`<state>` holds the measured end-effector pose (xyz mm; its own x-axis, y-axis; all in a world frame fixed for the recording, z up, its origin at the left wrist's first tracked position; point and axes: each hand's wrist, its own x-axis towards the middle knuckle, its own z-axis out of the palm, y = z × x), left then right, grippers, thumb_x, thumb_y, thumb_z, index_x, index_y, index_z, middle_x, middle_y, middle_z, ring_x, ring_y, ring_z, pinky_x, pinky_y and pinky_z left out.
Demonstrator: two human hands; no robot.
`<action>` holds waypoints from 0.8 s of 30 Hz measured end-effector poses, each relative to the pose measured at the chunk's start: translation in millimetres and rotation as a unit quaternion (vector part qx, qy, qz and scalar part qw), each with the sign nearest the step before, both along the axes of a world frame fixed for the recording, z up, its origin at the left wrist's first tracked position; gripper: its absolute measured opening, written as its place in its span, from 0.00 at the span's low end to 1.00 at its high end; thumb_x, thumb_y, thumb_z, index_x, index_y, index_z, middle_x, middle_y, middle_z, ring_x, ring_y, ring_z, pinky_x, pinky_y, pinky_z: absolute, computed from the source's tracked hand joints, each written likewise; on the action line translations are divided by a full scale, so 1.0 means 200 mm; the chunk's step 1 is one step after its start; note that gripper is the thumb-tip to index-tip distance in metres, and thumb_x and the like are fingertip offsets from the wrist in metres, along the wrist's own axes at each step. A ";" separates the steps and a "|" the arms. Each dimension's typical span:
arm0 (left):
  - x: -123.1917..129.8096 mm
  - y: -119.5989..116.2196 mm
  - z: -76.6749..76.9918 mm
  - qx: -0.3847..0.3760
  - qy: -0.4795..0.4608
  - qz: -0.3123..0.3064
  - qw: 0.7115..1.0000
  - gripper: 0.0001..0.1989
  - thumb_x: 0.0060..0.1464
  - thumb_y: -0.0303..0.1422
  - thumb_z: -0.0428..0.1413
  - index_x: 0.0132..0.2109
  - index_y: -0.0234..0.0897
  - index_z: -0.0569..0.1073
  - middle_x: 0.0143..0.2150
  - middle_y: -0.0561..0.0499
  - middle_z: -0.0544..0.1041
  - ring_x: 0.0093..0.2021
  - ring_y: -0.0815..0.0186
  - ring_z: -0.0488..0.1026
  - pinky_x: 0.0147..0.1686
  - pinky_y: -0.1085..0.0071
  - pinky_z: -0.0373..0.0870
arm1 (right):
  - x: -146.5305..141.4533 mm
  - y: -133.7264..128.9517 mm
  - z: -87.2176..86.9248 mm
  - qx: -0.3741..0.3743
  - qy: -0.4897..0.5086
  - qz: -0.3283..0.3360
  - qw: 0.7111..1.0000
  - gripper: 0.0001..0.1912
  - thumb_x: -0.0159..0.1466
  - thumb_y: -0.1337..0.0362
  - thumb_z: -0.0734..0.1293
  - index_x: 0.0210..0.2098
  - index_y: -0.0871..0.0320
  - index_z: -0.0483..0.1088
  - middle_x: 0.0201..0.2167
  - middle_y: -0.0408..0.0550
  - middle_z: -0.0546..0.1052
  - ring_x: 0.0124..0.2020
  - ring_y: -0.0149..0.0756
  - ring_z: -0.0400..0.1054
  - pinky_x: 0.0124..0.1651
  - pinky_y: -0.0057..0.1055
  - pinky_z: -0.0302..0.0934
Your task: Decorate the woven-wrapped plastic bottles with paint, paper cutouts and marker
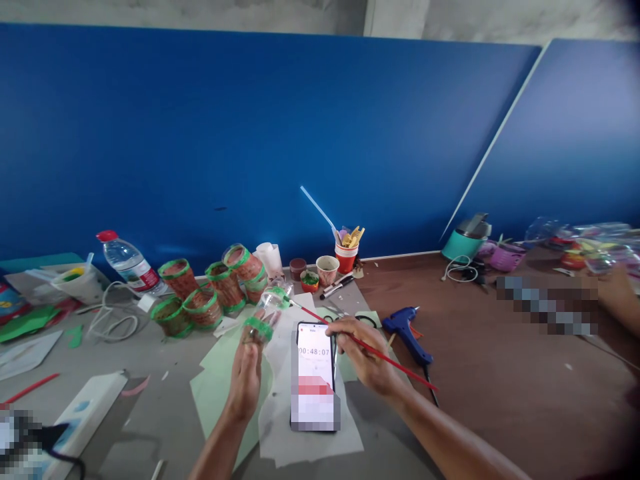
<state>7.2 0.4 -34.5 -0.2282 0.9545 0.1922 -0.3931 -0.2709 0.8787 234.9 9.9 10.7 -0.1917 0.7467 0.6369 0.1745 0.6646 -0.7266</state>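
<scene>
My left hand (247, 377) is closed around the lower end of a clear plastic piece (265, 317) with green bands, held tilted above the papers. My right hand (363, 350) grips a long red paintbrush (395, 363); its tip is at the green rim of the clear piece. Between my hands a phone (315, 373) showing a timer lies on white paper (277, 433). Several brown cups with green rims (203, 307) stand behind and to the left. A small cup of green paint (310, 281) is just beyond the brush tip.
A blue glue gun (410, 333) lies right of my right hand. Behind are a red cup of wooden sticks (347, 257), a patterned cup (328, 271) and a water bottle (131, 265). A power strip (83, 420) is at left. Another person's hand (620, 297) shows at far right.
</scene>
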 end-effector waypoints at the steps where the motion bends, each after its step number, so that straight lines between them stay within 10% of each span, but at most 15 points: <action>1: 0.00 0.00 0.00 0.000 0.001 0.009 1.000 0.24 0.53 0.45 0.57 0.54 0.38 0.73 0.59 0.42 0.72 0.65 0.50 0.58 0.66 0.55 0.49 | 0.00 0.00 0.00 -0.002 0.001 -0.002 1.000 0.10 0.65 0.67 0.61 0.38 0.55 0.75 0.31 0.48 0.77 0.27 0.33 0.70 0.30 0.29 0.64; 13: 0.02 -0.06 0.08 0.011 0.138 0.056 0.989 0.17 0.46 0.39 0.63 0.44 0.38 0.78 0.57 0.43 0.73 0.71 0.50 0.40 0.68 0.61 0.37 | 0.00 0.00 0.00 -0.029 0.014 0.003 0.999 0.10 0.65 0.65 0.61 0.37 0.56 0.75 0.30 0.47 0.76 0.24 0.31 0.67 0.29 0.29 0.63; 24: 0.03 -0.06 0.06 0.060 0.315 0.033 0.947 0.23 0.43 0.43 0.64 0.47 0.41 0.76 0.52 0.38 0.74 0.61 0.41 0.60 0.64 0.50 0.45 | 0.01 0.01 0.00 -0.070 0.063 0.035 0.995 0.11 0.65 0.63 0.61 0.38 0.57 0.75 0.28 0.47 0.74 0.23 0.32 0.65 0.28 0.30 0.60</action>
